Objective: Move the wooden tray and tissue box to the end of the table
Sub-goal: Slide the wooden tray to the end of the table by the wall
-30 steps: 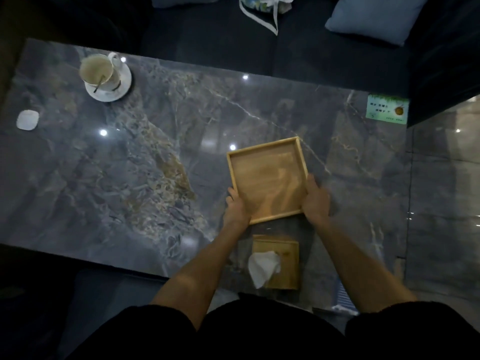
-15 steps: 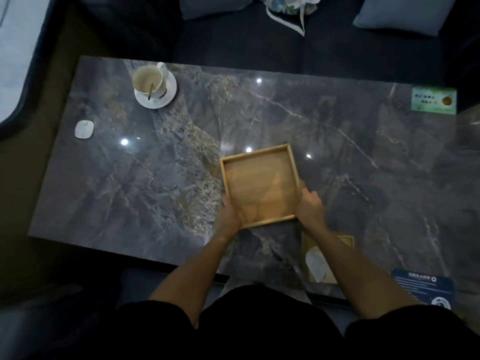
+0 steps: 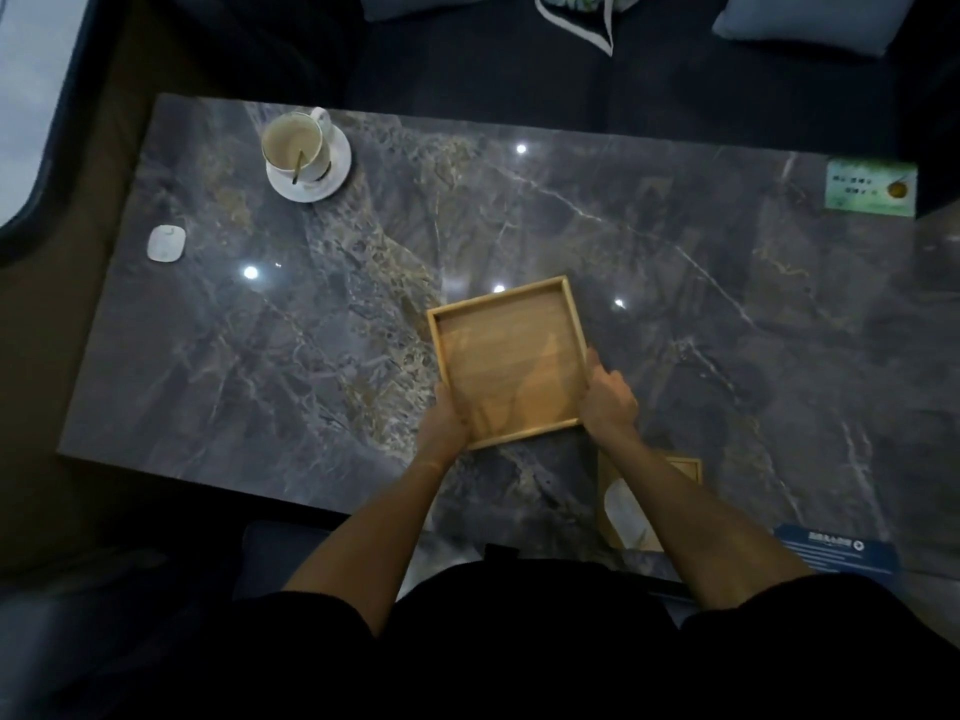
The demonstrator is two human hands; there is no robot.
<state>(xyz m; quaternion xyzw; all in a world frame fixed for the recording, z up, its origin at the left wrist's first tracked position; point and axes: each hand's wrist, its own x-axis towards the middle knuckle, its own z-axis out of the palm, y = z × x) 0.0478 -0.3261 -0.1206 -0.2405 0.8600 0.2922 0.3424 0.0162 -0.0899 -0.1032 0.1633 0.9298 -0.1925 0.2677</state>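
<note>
Bench [image 3: 675, 283]: dark grey polished marble with pale and rust-brown veining, rectangular, bright spots of reflected ceiling light across the top; room dim.

Wooden tray [image 3: 506, 363]: square, shallow, light wood, empty; near the middle of the bench toward the near edge, turned slightly off square. Left hand [image 3: 445, 418] clamped on its near-left corner, right hand [image 3: 607, 400] clamped on its right rim; hands apart, one to each side. Whether the tray rests on the marble or is raised cannot be told.

Tissue box [image 3: 636, 511]: light wood, a white tissue showing at the top; at the near edge, nearer than the tray and to its right, partly hidden under the right forearm.

Cup [image 3: 296, 145]: pale, on a white saucer [image 3: 332, 176], far-left area of the bench.

Small white rounded item [image 3: 166, 243]: near the left end.

Green card [image 3: 871, 188]: far-right corner. Blue card [image 3: 836, 556]: near-right edge.

Surroundings: dark sofa [image 3: 519, 70] beyond the far edge, with a blue-grey cushion [image 3: 800, 20] on it.
</note>
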